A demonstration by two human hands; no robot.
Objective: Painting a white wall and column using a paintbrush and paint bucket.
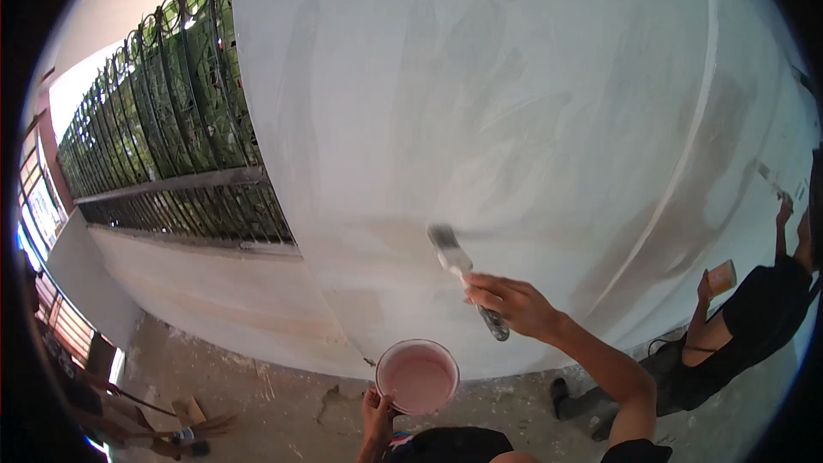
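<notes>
My right hand [514, 305] grips a paintbrush [457, 262] by its dark, paint-marked handle. The bristles, blurred, are at the face of a white wall [360, 109] that shows darker, damp-looking streaks; I cannot tell whether they press on it. Low in front of me, my left hand [378, 413] holds a round tub [418, 343] by its rim, thumb at the edge. Pinkish liquid, likely paint, lies inside it.
At the right a co-worker [749, 328] in black holds a brush [768, 175] at the wall and a small container [721, 277]. A metal fence [167, 96] stands left. Another person [71, 366] is lower left, by a broom [206, 427] on the paint-spotted floor [276, 424].
</notes>
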